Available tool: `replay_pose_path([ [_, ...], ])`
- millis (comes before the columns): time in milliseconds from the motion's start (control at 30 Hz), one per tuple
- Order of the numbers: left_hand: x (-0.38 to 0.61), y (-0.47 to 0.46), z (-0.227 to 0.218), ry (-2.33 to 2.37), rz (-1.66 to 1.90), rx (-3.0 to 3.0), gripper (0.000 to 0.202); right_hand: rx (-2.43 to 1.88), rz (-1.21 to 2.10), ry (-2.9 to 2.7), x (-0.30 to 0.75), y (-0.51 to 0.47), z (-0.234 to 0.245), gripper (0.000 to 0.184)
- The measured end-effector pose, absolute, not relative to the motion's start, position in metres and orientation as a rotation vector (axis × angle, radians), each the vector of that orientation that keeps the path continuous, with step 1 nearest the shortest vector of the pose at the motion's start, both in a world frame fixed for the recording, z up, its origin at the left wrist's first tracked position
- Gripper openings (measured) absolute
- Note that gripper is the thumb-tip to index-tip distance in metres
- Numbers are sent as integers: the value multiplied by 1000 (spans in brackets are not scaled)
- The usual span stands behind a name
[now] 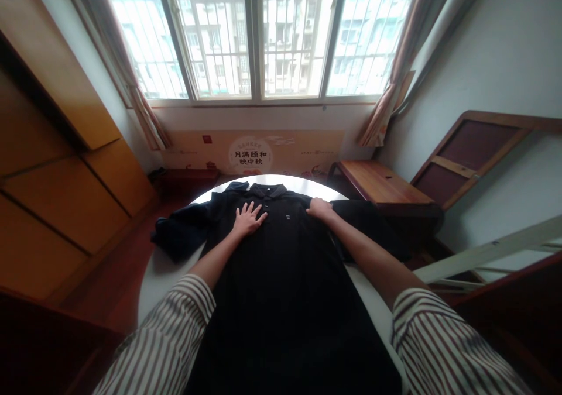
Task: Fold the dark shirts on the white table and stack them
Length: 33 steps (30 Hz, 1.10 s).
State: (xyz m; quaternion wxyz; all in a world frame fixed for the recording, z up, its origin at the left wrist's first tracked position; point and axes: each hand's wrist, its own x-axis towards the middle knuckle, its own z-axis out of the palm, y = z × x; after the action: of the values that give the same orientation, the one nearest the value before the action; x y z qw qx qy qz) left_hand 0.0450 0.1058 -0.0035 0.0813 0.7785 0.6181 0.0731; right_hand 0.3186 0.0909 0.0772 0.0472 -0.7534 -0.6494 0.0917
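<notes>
a black polo shirt lies spread flat on a round white table at centre frame. the left hand rests on its chest, fingers splayed, gripping nothing; the right hand presses flat near the shoulder, fingers together, also holding nothing

Tan banner under window: round white emblem reads "月满颐和 映中秋"; smaller print illegible.

The shirt's hem is cut off by the bottom edge. The table's near edge is hidden under it. The small chest mark cannot be read.
</notes>
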Motion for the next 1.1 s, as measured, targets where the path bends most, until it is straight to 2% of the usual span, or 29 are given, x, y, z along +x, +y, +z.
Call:
replay_pose_path([
  [167,45,105,-2,1847,226,2330,74,-2296,312,-1935,320,104,85,43],
  [433,45,106,-5,1848,225,2338,76,-2298,76,-1733,387,77,127,48],
  [600,46,107,-6,1861,203,2359,76,-2433,-72,-1731,401,51,120,41],
  [700,46,106,-6,1857,203,2370,76,-2198,-223,-2020,376,51,110,35],
  [900,46,104,-4,1859,182,2370,74,-1928,59,-2358,317,97,92,36],
  [1100,45,106,-5,1848,217,2379,76,-2017,325,-2391,296,135,52,56],
])
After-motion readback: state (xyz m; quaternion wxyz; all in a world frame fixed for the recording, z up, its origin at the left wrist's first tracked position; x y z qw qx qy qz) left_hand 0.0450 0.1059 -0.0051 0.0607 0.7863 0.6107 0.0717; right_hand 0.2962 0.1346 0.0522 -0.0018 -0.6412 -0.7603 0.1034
